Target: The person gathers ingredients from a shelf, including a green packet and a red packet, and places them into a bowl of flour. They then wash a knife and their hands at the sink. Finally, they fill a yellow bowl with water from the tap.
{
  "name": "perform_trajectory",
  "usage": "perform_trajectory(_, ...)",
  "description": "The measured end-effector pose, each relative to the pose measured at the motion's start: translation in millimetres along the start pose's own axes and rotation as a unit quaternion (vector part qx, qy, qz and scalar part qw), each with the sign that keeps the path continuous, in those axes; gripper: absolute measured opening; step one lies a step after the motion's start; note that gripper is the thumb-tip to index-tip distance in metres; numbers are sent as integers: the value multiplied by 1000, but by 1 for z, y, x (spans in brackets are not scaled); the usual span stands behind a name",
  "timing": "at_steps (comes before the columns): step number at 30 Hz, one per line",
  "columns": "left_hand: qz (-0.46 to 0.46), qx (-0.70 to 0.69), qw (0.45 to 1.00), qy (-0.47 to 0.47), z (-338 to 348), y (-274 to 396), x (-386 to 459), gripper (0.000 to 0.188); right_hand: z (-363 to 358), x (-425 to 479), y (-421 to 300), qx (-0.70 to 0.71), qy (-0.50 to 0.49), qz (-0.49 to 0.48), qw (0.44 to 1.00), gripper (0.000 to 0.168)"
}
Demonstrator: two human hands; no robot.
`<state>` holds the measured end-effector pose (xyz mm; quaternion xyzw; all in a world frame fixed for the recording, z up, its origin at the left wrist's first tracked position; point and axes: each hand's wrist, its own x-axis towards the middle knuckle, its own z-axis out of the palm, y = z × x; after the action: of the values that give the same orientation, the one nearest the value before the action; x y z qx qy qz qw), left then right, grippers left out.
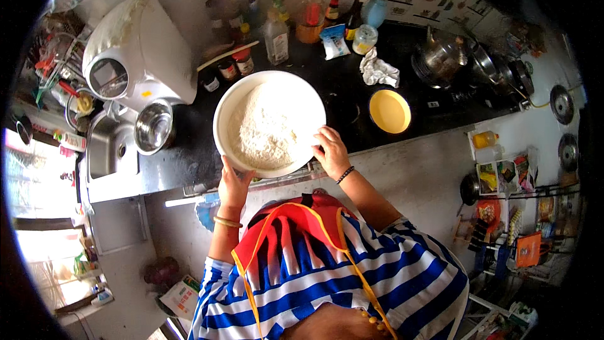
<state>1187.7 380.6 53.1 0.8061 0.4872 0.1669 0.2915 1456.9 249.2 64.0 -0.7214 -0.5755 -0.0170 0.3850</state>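
A large white bowl point(224, 104) stands at the front of the black counter, with a heap of white flour point(266, 134) inside, crumbly in its lower part. My left hand point(233, 184) holds the bowl's near left rim, thumb and fingers spread along the wall. At the right rim, my right hand point(330, 151) has its fingertips on the edge; some of its fingers are curled. To the right of the bowl sits a yellow dish with a dark rim point(390, 111). A steel bowl point(154, 126) is on the left, by the sink.
Behind the bowl are a clear bottle point(276, 40), small jars point(228, 71), a blue and white packet point(335, 42), a glass jar point(364, 39) and a crumpled cloth point(379, 70). A steel kettle point(439, 54) stands far right. The sink point(111, 151) and a white appliance point(141, 52) are left.
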Motion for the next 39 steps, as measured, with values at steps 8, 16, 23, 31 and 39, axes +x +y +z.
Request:
perform_trajectory(8,-1,25,1000,-3,-3,1,0,100,6,-2,5,-3,1,2,1000,29)
perform_trajectory(16,5,34,999,3,0,-3,0,98,9,-2,7,-11,2,-2,1000,28)
perform_trajectory(23,-4,39,999,7,-1,-1,-1,99,8,-2,5,-1,9,-6,1000,28)
perform_trajectory(31,19,23,999,31,3,-5,-2,98,7,-2,3,-1,12,-8,1000,32)
perform_trajectory(39,8,-4,1000,29,3,-3,-2,98,9,-4,6,4,2,1,1000,35)
